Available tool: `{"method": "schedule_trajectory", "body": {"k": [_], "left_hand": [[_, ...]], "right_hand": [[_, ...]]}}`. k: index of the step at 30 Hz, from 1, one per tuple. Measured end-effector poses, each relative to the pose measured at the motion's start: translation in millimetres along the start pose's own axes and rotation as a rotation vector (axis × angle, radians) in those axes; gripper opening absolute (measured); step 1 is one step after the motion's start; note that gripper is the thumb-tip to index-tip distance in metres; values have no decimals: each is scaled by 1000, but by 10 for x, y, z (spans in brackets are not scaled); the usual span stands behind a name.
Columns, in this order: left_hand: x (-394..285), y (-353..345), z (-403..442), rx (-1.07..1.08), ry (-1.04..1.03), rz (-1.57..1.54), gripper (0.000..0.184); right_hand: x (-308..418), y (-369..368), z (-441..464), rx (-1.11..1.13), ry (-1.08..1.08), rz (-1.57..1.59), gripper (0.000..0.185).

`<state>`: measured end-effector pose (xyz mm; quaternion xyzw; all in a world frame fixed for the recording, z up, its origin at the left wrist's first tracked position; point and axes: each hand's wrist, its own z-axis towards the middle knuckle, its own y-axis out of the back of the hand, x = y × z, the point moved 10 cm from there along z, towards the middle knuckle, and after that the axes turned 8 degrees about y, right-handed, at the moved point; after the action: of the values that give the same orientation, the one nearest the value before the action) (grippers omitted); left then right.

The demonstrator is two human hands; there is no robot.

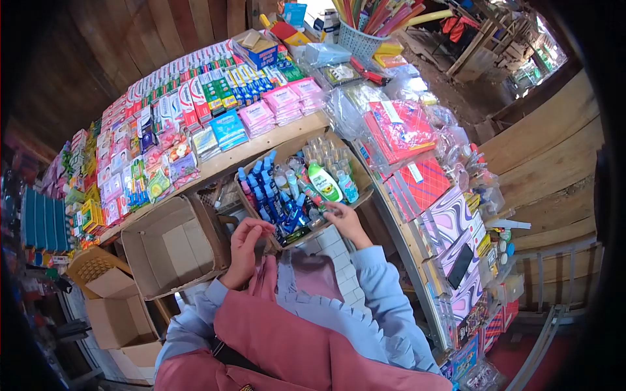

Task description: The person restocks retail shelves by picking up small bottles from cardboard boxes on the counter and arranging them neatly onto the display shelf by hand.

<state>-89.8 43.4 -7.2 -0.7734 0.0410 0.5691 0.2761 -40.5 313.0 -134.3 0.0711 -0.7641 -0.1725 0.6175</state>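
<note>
In front of me a cardboard box (358, 201) holds several blue-capped bottles (266, 189), clear bottles and a green-and-white bottle (324, 182). A light-blue bottle (347, 187) stands beside it. At the box's near left corner is my left hand (242, 253), its fingers bent together toward the thumb. Whatever may be between those fingertips is hidden. My right hand (347, 223) hovers over the near right rim, thumb and forefinger a little apart, close to the bottles. I see nothing held in it.
To the left sits an open cardboard box (173, 244), with another carton (120, 319) below. Boxed goods and pink packets (283, 102) crowd the wooden counter (274, 142) ahead. Red wrapped packs (401, 130) and a dark phone (461, 266) lie on the right. Behind them stands a basket (358, 40).
</note>
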Motion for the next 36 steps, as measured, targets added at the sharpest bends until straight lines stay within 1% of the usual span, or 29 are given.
{"method": "schedule_trajectory", "body": {"k": [2,3,5,6,9,10,13,14,17,18,21,23,25,26,29,30,33,34,36], "left_hand": [[-126,-112,-87,6,-14,33,15],[-130,15,161,-3,5,42,15],[-137,-25,203,-2,8,9,15],[-156,-36,232,1,5,35,15],[-89,117,236,-92,44,74,15],[-48,185,222,-137,56,58,16],[62,279,152,-199,77,47,16],[134,322,151,-204,80,52,16],[226,326,187,-233,123,50,16],[247,283,228,-223,129,55,16],[310,113,412,-161,151,66,15],[422,9,549,-89,173,55,15],[570,-48,675,-40,225,113,22],[641,-81,735,-18,248,138,28],[735,-139,868,-1,244,391,53],[658,-221,902,50,226,600,71],[783,-418,927,229,190,376,74],[971,-417,907,324,303,261,62],[1167,-318,793,315,455,184,52]], "right_hand": [[94,-9,-26,-32,-64,-166,53],[80,-179,347,-61,52,-225,54],[201,-247,608,-140,300,-400,56],[201,-280,777,-140,293,-391,53],[100,-489,1138,-9,230,-621,50],[71,-560,1180,55,234,-695,45],[-8,-636,1254,71,318,-866,41],[-70,-652,1261,51,287,-871,42],[-168,-742,1295,147,180,-953,45],[-152,-755,1304,141,226,-1031,43],[-202,-758,1332,214,252,-1002,43],[-100,-640,1246,163,321,-896,46],[196,-419,1070,105,356,-753,50],[370,-294,948,57,371,-630,58],[919,40,620,-160,453,-291,69],[903,20,556,-74,213,-81,68],[1046,-275,429,98,102,444,60],[1164,-365,406,121,53,637,53],[969,-451,543,170,58,659,49]]}}
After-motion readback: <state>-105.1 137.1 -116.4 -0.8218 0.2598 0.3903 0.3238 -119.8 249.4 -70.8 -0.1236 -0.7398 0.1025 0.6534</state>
